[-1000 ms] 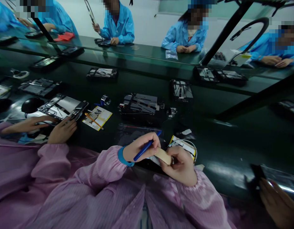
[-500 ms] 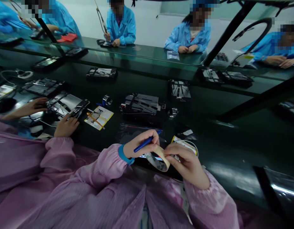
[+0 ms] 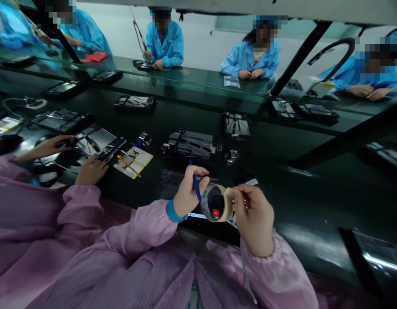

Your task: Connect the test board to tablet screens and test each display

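In my left hand (image 3: 189, 191) is a slim blue pen (image 3: 196, 186), held steeply tilted between the closed fingers. A roll of masking tape (image 3: 228, 208) hangs between my hands, its ring opening facing me. My left fingertips are at the roll's left edge; whether they grip it I cannot tell. The fingers of my right hand (image 3: 254, 219) pinch the tape's end at the roll's upper right. Below and behind the roll lies a dark device with a lit screen (image 3: 198, 216), partly hidden by my hands.
Opened devices with bare inner parts, such as one (image 3: 189, 143) straight ahead, lie along the dark bench. A shiny metal piece (image 3: 231, 156) and a yellow-edged card (image 3: 134, 162) are nearby. At left, a co-worker's hands (image 3: 92, 169) touch another device (image 3: 97, 141). A black post (image 3: 334, 146) slants at right.
The tape roll has turned and moved slightly up and right. The pen has swung from nearly flat to steep in my left hand. My right hand has risen and pulls at the tape end.
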Motion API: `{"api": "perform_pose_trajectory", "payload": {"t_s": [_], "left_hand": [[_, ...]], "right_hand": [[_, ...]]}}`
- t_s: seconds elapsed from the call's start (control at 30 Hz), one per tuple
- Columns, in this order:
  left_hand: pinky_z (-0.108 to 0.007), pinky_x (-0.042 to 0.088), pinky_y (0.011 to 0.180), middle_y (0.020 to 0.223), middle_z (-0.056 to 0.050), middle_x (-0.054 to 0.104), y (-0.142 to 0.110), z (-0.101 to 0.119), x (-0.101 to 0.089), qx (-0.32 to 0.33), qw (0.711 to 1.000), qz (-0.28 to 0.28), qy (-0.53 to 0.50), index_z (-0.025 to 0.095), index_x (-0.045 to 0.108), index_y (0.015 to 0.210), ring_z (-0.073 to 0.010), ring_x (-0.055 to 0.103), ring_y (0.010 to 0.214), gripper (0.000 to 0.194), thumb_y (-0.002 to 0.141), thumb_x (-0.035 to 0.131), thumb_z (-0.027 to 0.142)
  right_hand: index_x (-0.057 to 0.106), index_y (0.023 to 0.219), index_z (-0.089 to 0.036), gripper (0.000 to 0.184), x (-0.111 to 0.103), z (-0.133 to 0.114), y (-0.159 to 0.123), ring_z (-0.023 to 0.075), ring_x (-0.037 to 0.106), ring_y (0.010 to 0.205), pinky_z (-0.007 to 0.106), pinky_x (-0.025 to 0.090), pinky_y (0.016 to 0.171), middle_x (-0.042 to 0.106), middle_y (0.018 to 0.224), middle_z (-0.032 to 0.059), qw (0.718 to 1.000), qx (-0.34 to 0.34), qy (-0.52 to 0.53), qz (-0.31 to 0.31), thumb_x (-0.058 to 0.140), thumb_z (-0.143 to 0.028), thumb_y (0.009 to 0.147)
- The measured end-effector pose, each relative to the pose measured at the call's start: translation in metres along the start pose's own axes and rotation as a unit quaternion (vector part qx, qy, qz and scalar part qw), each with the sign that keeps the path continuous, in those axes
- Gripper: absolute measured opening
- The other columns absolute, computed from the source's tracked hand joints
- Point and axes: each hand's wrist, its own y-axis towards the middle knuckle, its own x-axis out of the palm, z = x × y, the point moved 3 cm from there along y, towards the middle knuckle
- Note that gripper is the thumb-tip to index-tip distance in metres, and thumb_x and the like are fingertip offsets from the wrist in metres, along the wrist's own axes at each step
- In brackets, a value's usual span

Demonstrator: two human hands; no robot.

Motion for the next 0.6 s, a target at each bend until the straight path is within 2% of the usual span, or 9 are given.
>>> {"api": "perform_pose_trajectory", "payload": {"t_s": [0.07, 0.13, 0.2, 0.27, 0.33, 0.43, 0.53, 0.6], "left_hand": [[-0.029, 0.043, 0.076, 0.083, -0.002, 0.054, -0.008, 0.010, 0.000, 0.043, 0.997, 0.004, 0.059, 0.020, 0.041, 0.084, -0.0145, 0.053, 0.077, 0.030, 0.084, 0.060, 0.044], [-0.027, 0.041, 0.067, 0.075, 0.001, 0.053, -0.015, 0.016, 0.005, 0.039, 0.992, -0.068, 0.102, 0.021, 0.039, 0.081, -0.0128, 0.051, 0.067, 0.031, 0.080, 0.064, 0.040], [-0.023, 0.036, 0.058, 0.065, 0.005, 0.049, -0.019, 0.017, 0.010, 0.030, 0.982, -0.140, 0.125, 0.021, 0.037, 0.079, -0.0098, 0.045, 0.056, 0.029, 0.081, 0.062, 0.034], [-0.021, 0.032, 0.052, 0.059, 0.007, 0.044, -0.017, 0.017, 0.012, 0.031, 0.978, -0.166, 0.123, 0.021, 0.036, 0.078, -0.0077, 0.038, 0.048, 0.021, 0.085, 0.054, 0.029], [-0.020, 0.032, 0.051, 0.060, 0.007, 0.044, -0.013, 0.015, 0.012, 0.045, 0.980, -0.148, 0.123, 0.021, 0.036, 0.077, -0.0071, 0.039, 0.048, 0.019, 0.088, 0.050, 0.027], [-0.019, 0.034, 0.052, 0.060, 0.006, 0.048, -0.007, 0.016, 0.009, 0.085, 0.976, -0.107, 0.167, 0.020, 0.037, 0.074, -0.0072, 0.043, 0.049, 0.021, 0.086, 0.052, 0.027], [-0.019, 0.033, 0.050, 0.055, 0.006, 0.048, -0.006, 0.021, 0.010, 0.156, 0.953, -0.091, 0.243, 0.020, 0.040, 0.071, -0.0076, 0.046, 0.047, 0.020, 0.082, 0.057, 0.024], [-0.020, 0.034, 0.050, 0.055, 0.005, 0.051, -0.008, 0.026, 0.012, 0.228, 0.925, -0.076, 0.293, 0.020, 0.043, 0.070, -0.0087, 0.049, 0.048, 0.017, 0.082, 0.055, 0.021]], "right_hand": [[0.058, 0.086, -0.022, 0.007, 0.003, -0.002, 0.001, 0.0150, 0.061, 0.060, 0.027, 0.044, 0.054, 0.066, 0.071, 0.0024, 0.998, -0.027, -0.045, 0.028, 0.052, -0.023, 0.090], [0.058, 0.086, -0.021, 0.008, 0.005, -0.003, 0.000, 0.0157, 0.062, 0.062, 0.027, 0.045, 0.055, 0.066, 0.072, 0.0032, 0.997, -0.040, -0.055, 0.041, 0.052, -0.024, 0.091], [0.058, 0.087, -0.021, 0.010, 0.006, -0.003, -0.001, 0.0153, 0.062, 0.062, 0.027, 0.045, 0.055, 0.067, 0.074, 0.0034, 0.999, -0.020, -0.035, 0.036, 0.051, -0.025, 0.091], [0.057, 0.088, -0.021, 0.011, 0.005, -0.003, -0.004, 0.0133, 0.060, 0.058, 0.026, 0.046, 0.054, 0.067, 0.078, 0.0031, 1.000, 0.024, 0.017, 0.009, 0.049, -0.025, 0.093], [0.057, 0.087, -0.021, 0.012, 0.004, -0.002, -0.008, 0.0115, 0.057, 0.055, 0.026, 0.046, 0.054, 0.067, 0.081, 0.0023, 0.995, 0.062, 0.074, -0.019, 0.048, -0.025, 0.093], [0.056, 0.085, -0.021, 0.012, 0.004, 0.000, -0.012, 0.0116, 0.058, 0.059, 0.026, 0.048, 0.057, 0.067, 0.084, 0.0026, 0.984, 0.108, 0.141, -0.024, 0.049, -0.028, 0.092], [0.055, 0.086, -0.022, 0.011, 0.008, 0.004, -0.013, 0.0128, 0.062, 0.065, 0.026, 0.050, 0.058, 0.066, 0.085, 0.0030, 0.954, 0.174, 0.242, -0.041, 0.055, -0.032, 0.089], [0.051, 0.087, -0.023, 0.020, 0.010, 0.007, -0.010, 0.0142, 0.065, 0.071, 0.026, 0.053, 0.060, 0.065, 0.085, 0.0013, 0.930, 0.198, 0.306, -0.043, 0.067, -0.031, 0.080]]}}
